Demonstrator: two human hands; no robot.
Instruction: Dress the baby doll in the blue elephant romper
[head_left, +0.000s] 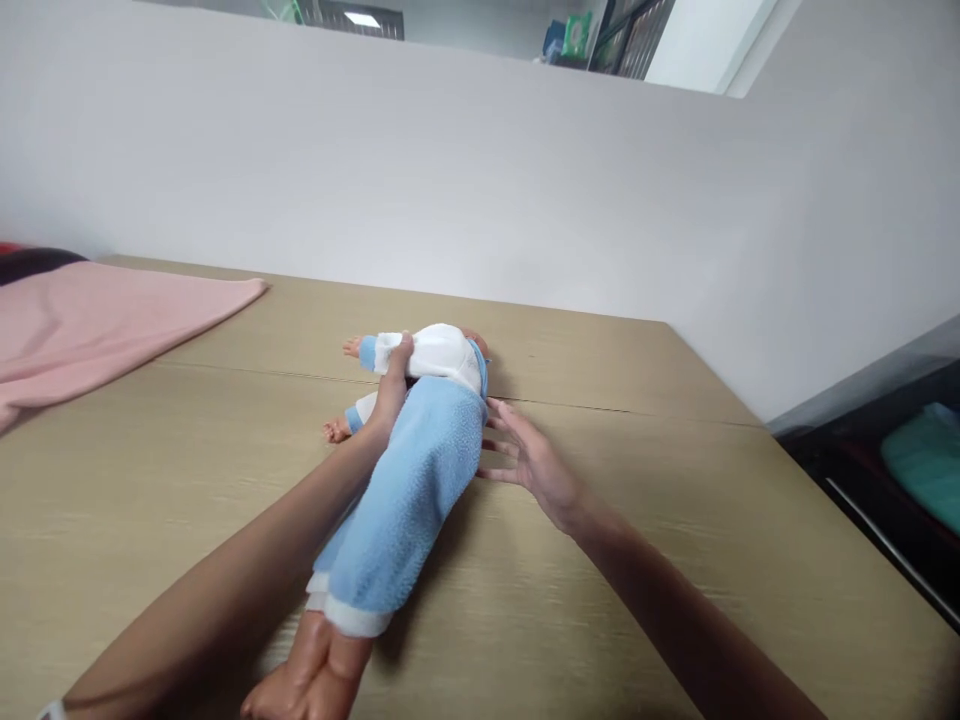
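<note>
A baby doll [409,500] in a white top and light blue fleece trousers lies on its side on the wooden table [660,590]. Its bare feet point toward me, and most of its head is hidden behind the trunk. My left hand [394,385] grips the doll at the chest, between its two arms, with the thumb over the white sleeve and the other fingers out of sight. On the other side, my right hand [529,455] has its fingers spread, the tips at the back of the blue trousers near the waist.
A pink cloth [112,320] lies at the left of the table, with something black [37,263] behind it. A pale wall [480,180] rises along the far edge. Beyond the right edge stands a dark container [847,470] with a teal item [926,465].
</note>
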